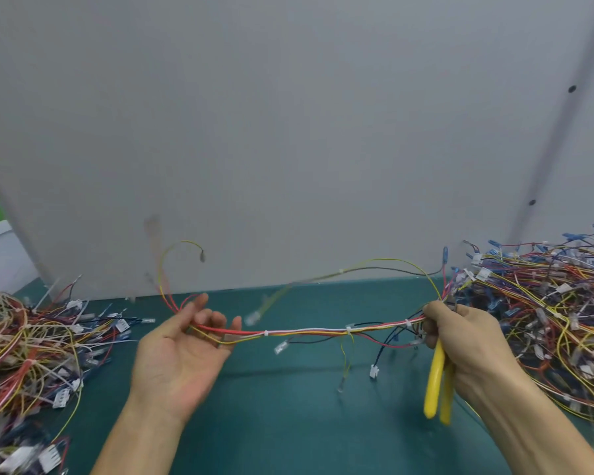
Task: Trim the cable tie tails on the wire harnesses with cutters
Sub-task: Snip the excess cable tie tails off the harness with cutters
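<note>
**Harness Strung Between Two Hands, Cutters Waiting at Its Right End**

The wire harness (306,332) hung just above the green bench (288,423), its long axis running left to right and sagging a little. The left hand (182,351) lay palm up under the left end with its grip spread. Its fingers were loosely curled and the thumb stood off, so the wires rested across the fingers rather than being clamped. The right hand (467,344) had its grip closed on both the harness's right end and the yellow-handled cutters (436,382). The handles pointed down, nearly together, and the cutting end was hidden behind the fingers. White ties ringed the bundle: the nearest tie (407,323) sat just left of the right hand, the others farther toward the left. Whether any tails stuck out was too small to tell. The work therefore lay leftward along the wires from the cutters, with the right hand nearer; it would probably have to let go of the wires first. A left pile (24,344) and a right pile (546,313) of harnesses flanked the hands
</note>
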A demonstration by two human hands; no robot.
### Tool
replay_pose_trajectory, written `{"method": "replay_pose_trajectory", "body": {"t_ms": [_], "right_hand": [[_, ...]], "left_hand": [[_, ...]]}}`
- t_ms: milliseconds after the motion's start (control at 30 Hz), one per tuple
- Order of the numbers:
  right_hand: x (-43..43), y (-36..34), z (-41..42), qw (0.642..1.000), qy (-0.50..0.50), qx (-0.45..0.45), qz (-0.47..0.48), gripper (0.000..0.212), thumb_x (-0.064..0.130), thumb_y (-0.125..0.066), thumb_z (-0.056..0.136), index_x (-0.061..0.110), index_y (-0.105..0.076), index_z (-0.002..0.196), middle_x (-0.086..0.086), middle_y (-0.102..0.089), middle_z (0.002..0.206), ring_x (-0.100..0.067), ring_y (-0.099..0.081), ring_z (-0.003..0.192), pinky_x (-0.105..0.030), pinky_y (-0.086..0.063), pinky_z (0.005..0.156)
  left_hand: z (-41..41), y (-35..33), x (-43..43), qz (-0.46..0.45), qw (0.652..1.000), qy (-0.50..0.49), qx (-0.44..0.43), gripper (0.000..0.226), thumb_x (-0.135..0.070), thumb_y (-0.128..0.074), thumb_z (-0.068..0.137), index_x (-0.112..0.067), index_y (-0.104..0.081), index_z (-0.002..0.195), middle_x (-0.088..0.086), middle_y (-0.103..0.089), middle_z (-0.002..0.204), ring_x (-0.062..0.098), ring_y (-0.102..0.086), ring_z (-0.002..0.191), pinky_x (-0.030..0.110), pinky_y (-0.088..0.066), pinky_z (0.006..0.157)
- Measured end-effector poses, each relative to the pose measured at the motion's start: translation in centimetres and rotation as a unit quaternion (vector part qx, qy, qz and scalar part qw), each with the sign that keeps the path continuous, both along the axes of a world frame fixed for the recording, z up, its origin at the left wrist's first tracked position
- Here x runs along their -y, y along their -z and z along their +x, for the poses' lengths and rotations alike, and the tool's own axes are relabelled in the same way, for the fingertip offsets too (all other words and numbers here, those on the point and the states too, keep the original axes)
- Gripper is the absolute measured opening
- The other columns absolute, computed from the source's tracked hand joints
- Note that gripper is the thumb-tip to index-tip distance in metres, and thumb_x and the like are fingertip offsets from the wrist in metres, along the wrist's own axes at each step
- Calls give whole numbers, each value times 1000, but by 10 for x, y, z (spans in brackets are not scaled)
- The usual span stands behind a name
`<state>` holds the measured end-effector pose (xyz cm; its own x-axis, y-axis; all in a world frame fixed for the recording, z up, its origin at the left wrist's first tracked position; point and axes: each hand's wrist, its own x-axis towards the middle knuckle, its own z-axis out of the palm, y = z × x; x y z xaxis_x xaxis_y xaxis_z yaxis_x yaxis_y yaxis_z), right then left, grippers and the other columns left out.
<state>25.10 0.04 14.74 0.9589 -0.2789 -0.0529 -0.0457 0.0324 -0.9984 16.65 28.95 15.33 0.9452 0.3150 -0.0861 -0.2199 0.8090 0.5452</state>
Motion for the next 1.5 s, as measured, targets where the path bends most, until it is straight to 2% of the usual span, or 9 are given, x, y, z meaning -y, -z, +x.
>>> {"method": "replay_pose_trajectory", "body": {"t_ms": [67,133,367,800,933,1133,1233,1367,1500], "right_hand": [[-1,-1,0,1000,5,-9,10,26,1,-55,83,9,-49,59,-5,-45,50,-18,-37,44,-27,-29,49],[0,-2,0,1000,6,-6,7,25,1,-56,83,9,-50,60,-3,-46,48,-15,-38,41,-27,-31,48],[3,-3,0,1000,5,24,7,26,4,-61,83,10,-54,58,2,-49,44,-17,-39,47,-28,-31,51],[5,-10,-7,997,-26,67,-36,21,6,-69,82,8,-61,63,1,-56,51,-10,-45,49,-29,-33,54],[-1,-15,-16,982,-110,117,-102,16,7,-74,78,9,-67,64,9,-51,46,-1,-39,44,-28,-31,56],[-14,-19,-30,956,-183,146,-176,13,17,-77,77,8,-68,72,4,-55,54,-6,-41,53,-21,-34,54],[-21,-19,-35,941,-211,147,-221,14,23,-75,79,11,-68,74,-8,-62,62,-7,-45,56,-26,-38,57],[-24,-20,-39,931,-222,146,-250,17,24,-74,80,11,-65,72,7,-54,54,-5,-41,53,-23,-35,54],[-23,-23,-40,927,-211,147,-275,20,25,-72,81,10,-64,71,7,-51,54,-7,-39,53,-28,-34,55]], "left_hand": [[3,1,3,17,1000,-12,-21,14,-22,-56,88,-12,-62,95,-4,-49,58,11,-58,55,42,-57,80],[6,4,3,52,998,-26,-33,19,-26,-49,94,-14,-64,95,-3,-55,61,11,-61,58,41,-58,74],[6,4,0,114,993,-15,-29,15,-23,-58,82,-18,-67,93,-3,-61,69,13,-64,65,42,-59,67],[3,3,3,154,986,-24,-52,17,-5,-52,91,-11,-63,102,2,-60,77,17,-63,71,42,-60,62],[0,4,12,263,963,-18,-63,33,11,-45,92,-8,-59,115,12,-62,97,26,-66,87,43,-60,73],[-4,3,29,472,880,-11,-48,31,7,-50,93,-16,-65,105,6,-74,95,24,-72,79,25,-58,63],[-4,3,34,497,866,9,-49,31,8,-53,91,-18,-68,100,5,-74,94,24,-73,78,23,-57,62],[-3,3,36,510,858,21,-55,32,8,-54,90,-18,-70,99,5,-74,92,21,-73,77,21,-56,59],[-3,3,32,518,853,19,-59,31,5,-55,91,-20,-71,100,4,-74,93,20,-72,78,21,-56,60]]}}
